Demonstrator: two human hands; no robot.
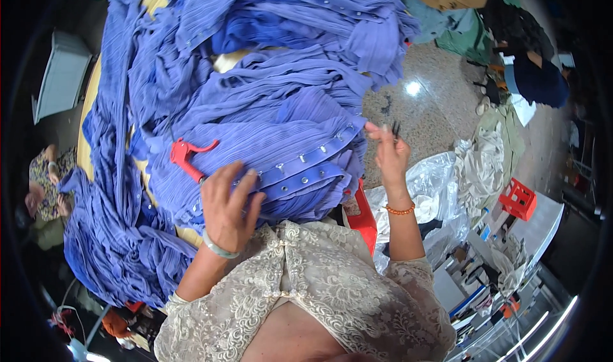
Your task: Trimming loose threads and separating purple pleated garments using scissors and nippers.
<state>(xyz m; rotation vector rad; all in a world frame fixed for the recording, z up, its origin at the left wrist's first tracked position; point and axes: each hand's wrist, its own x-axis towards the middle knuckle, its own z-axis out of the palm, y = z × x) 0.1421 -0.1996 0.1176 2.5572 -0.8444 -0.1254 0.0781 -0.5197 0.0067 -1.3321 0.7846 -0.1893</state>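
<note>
A blue-purple pleated garment [255, 132] lies spread over the table in front of me. Two strips with metal snap fasteners [304, 157] run across its near part. My left hand [228, 205] rests on the cloth beside the strips, its fingers apart and nothing in them. At the strip's right end, my right hand [391, 154] has its index fingertip at the garment's edge. Its other fingers are curled around a small dark two-pointed tool [396, 129], mostly hidden by the hand. A red tool with a lever [185, 157], like an air blow gun, lies on the cloth near my left hand.
More blue-purple garments [128, 253] cover the round table [87, 109]. A red stool [362, 218] stands close by my right side. Clear plastic sheeting [421, 192] and pale cloth [480, 161] lie on the right. Another person [48, 183] is at the far left.
</note>
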